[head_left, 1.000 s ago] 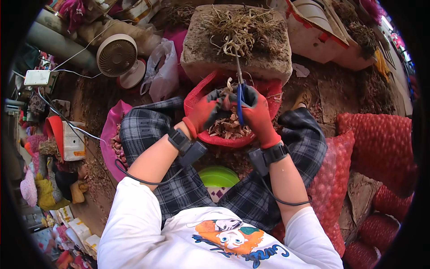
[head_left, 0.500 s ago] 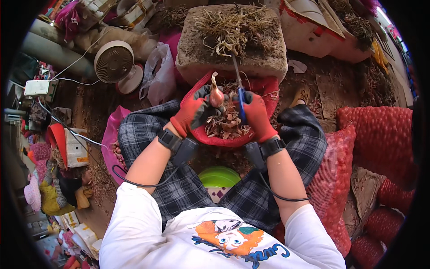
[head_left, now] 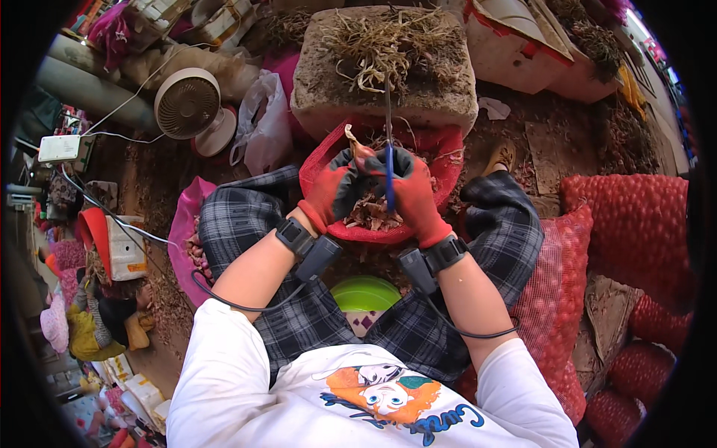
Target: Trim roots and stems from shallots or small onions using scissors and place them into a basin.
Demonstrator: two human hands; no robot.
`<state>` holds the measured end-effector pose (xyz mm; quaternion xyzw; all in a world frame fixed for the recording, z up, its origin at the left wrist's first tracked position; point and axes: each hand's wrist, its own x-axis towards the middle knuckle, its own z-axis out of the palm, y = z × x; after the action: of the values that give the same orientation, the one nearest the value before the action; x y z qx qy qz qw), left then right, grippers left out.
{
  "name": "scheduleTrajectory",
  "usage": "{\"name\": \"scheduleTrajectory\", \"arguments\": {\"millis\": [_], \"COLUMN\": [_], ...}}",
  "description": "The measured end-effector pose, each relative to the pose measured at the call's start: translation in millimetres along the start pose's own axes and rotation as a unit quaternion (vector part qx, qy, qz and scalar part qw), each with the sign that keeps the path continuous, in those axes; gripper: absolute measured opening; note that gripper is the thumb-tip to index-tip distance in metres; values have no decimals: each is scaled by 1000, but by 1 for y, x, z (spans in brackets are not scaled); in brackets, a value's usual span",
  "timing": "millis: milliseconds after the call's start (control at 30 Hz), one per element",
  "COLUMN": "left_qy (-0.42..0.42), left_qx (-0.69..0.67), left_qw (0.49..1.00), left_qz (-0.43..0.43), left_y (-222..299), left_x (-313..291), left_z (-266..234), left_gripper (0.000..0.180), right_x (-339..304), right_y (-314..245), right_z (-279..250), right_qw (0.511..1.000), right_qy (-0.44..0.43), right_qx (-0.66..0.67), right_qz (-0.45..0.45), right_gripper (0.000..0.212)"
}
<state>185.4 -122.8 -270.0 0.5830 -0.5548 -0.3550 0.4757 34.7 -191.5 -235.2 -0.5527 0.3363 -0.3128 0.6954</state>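
Observation:
My left hand [head_left: 332,187], in a red glove with dark grey palm and fingers, is closed on a shallot [head_left: 363,153] with a dry pale neck pointing up. My right hand [head_left: 415,196], gloved alike, grips blue-handled scissors [head_left: 389,175] seen edge-on, their long thin blade pointing away from me. The fingertips of both hands meet beside the shallot. Below them sits a red mesh bag [head_left: 445,200] with its mouth spread wide, holding papery skins and trimmings [head_left: 372,215]. My fingers partly hide the shallot's lower end.
Dry stalks [head_left: 388,45] lie on a dirty foam block [head_left: 306,97] ahead. Full red mesh sacks [head_left: 624,231] stand at right. A pink bag [head_left: 183,243] of shallots, a fan [head_left: 188,103] and a clear plastic bag [head_left: 263,123] are at left. Between my legs is a green basin [head_left: 366,293].
Both hands have come together. The shallot has tilted and sunk deeper between the fingers, while the scissors have moved left and now stand straighter beside it.

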Motion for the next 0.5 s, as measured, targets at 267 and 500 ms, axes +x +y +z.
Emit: {"name": "scheduleTrajectory", "arguments": {"millis": [267,500], "left_qy": [-40,-17], "left_qx": [47,-117], "left_qw": [997,990], "left_qz": [-37,-74], "left_y": [18,-2], "left_x": [1,8], "left_z": [-3,-6], "left_gripper": [31,21], "right_x": [7,10], "right_y": [10,11], "right_z": [-18,-27], "right_qw": [998,994], "right_qy": [-22,42], "right_qx": [49,90], "right_qz": [38,52], "right_gripper": [15,18]}}
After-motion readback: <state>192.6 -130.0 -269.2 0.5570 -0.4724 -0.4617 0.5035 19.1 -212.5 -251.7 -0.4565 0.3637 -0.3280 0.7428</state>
